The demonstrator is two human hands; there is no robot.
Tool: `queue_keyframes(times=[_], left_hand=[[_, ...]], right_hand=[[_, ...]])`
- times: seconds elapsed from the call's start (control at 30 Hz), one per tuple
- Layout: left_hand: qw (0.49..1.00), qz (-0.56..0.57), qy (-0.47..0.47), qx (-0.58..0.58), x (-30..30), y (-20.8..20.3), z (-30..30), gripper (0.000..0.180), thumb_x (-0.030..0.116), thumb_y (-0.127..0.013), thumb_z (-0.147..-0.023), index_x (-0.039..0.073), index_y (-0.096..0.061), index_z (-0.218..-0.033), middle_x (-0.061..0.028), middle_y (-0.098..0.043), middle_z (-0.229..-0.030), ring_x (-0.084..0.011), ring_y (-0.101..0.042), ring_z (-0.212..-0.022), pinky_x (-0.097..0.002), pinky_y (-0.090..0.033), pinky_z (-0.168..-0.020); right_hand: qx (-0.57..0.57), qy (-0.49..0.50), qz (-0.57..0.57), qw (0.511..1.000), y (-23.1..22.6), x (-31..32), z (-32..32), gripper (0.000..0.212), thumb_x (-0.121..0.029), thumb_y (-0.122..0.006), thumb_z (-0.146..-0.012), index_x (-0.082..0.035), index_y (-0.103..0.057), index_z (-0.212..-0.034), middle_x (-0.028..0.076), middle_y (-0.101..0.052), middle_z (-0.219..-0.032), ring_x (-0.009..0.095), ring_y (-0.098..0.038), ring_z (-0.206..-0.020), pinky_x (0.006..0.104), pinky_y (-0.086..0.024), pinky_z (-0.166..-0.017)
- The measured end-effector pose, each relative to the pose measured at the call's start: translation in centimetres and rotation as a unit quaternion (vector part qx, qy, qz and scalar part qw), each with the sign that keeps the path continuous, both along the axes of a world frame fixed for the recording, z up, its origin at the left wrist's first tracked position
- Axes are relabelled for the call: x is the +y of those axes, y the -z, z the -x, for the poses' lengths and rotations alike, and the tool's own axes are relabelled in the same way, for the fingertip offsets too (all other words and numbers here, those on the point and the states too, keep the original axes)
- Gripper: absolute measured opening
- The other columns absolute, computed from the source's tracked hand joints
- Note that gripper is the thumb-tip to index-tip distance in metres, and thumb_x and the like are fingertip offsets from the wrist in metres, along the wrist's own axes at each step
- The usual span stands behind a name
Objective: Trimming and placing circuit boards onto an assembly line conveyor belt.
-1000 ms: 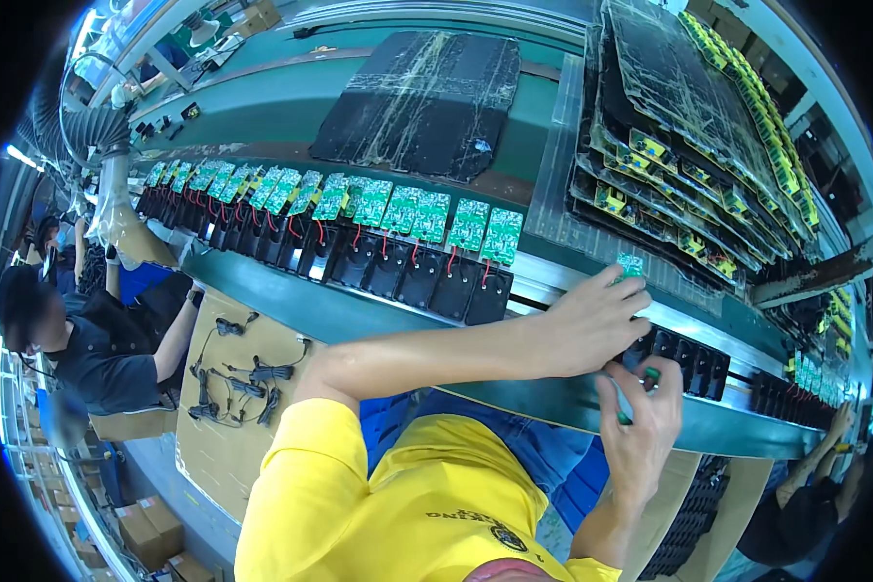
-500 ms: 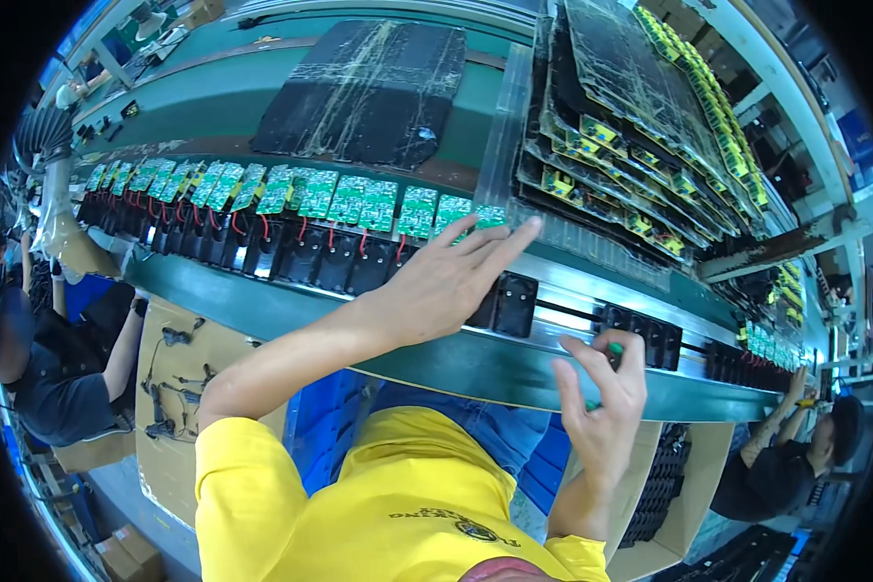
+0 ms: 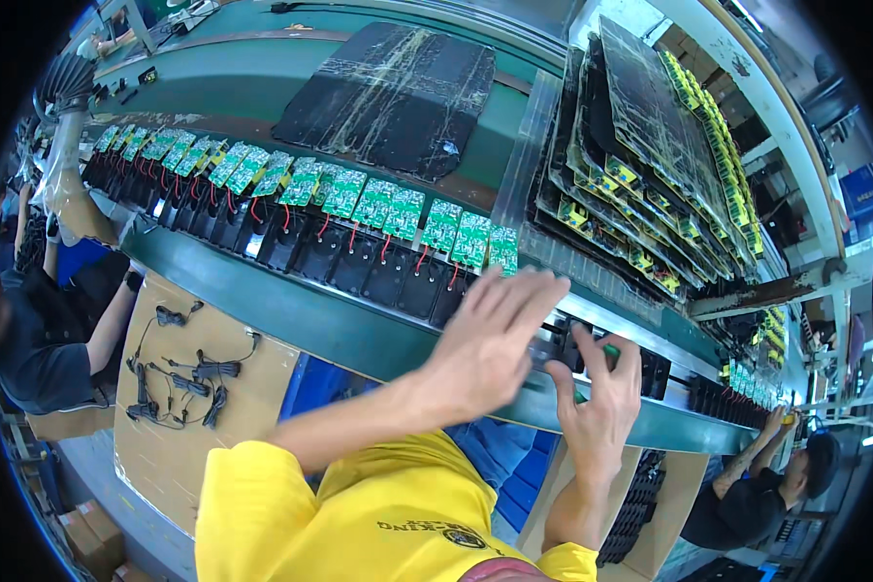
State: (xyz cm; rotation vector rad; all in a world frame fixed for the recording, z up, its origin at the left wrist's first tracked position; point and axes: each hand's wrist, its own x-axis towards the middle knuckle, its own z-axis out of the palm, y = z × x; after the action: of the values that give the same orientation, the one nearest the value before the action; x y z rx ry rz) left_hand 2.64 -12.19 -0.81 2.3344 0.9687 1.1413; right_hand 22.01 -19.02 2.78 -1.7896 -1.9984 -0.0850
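Fingers of the left hand [image 3: 495, 339] were extended and nearly together, motion-blurred, just below the last green rectangular circuit board [image 3: 502, 247] of a long row; whether they gripped anything could not be told. Right hand [image 3: 601, 407]: thumb and index finger spread apart beside black rectangular plastic cases [image 3: 655, 376], a slender green object [image 3: 611, 352] held within the hand. Thin red wires [image 3: 385, 247] ran from boards to further black cases along the green table [image 3: 262, 296].
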Motion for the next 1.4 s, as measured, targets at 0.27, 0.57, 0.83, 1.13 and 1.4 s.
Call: queue_keyframes(times=[0.27,0.57,0.83,1.13,1.4], left_hand=[[0.871,0.218,0.055,-0.437,-5.7,2.3,-3.9,0.078,0.005,-0.069,-0.092,-0.004,-0.044,-0.165,-0.0210,-0.064,-0.141,-0.0279,-0.063,-0.118,-0.0380,-0.053,-0.100],[0.820,0.213,-0.018,-0.531,-6.7,4.9,1.4,0.060,0.008,-0.062,-0.100,-0.002,-0.048,-0.158,-0.0019,-0.060,-0.094,-0.0087,-0.044,-0.074,-0.0222,-0.036,-0.067],[0.840,0.230,-0.016,-0.492,-6.6,5.2,1.8,0.051,0.010,-0.061,-0.102,-0.002,-0.055,-0.151,-0.0019,-0.061,-0.091,-0.0093,-0.044,-0.070,-0.0232,-0.037,-0.066],[0.838,0.221,0.009,-0.500,-7.3,3.1,2.9,0.050,0.008,-0.061,-0.101,-0.002,-0.056,-0.149,-0.0019,-0.061,-0.090,-0.0091,-0.044,-0.070,-0.0224,-0.038,-0.066],[0.876,0.161,0.072,-0.449,-8.0,0.7,4.3,0.050,0.007,-0.060,-0.100,-0.001,-0.057,-0.149,-0.0018,-0.061,-0.090,-0.0093,-0.043,-0.069,-0.0220,-0.037,-0.065]], right_hand=[[0.345,-0.264,0.028,0.900,-3.3,2.9,7.5,0.102,-0.056,-0.068,-0.107,-0.007,-0.021,-0.183,0.019,-0.055,-0.166,0.032,-0.058,-0.145,0.0466,-0.056,-0.111],[0.037,-0.306,-0.023,0.951,1.8,16.6,6.2,0.104,-0.072,-0.072,-0.100,-0.004,-0.044,-0.173,0.022,-0.058,-0.162,0.040,-0.062,-0.141,0.0506,-0.047,-0.120],[-0.040,-0.234,0.036,0.971,3.9,17.7,9.1,0.080,-0.054,-0.086,-0.093,-0.005,-0.065,-0.152,0.016,-0.069,-0.132,0.035,-0.069,-0.115,0.0467,-0.054,-0.103],[0.045,-0.253,-0.040,0.966,-2.0,14.7,11.5,0.057,-0.032,-0.098,-0.083,-0.003,-0.077,-0.127,0.012,-0.073,-0.111,0.033,-0.071,-0.092,0.0415,-0.059,-0.085],[0.051,-0.275,-0.064,0.958,-0.9,17.9,20.0,0.058,-0.043,-0.090,-0.090,-0.001,-0.077,-0.127,0.013,-0.072,-0.108,0.034,-0.071,-0.093,0.0418,-0.058,-0.085]])
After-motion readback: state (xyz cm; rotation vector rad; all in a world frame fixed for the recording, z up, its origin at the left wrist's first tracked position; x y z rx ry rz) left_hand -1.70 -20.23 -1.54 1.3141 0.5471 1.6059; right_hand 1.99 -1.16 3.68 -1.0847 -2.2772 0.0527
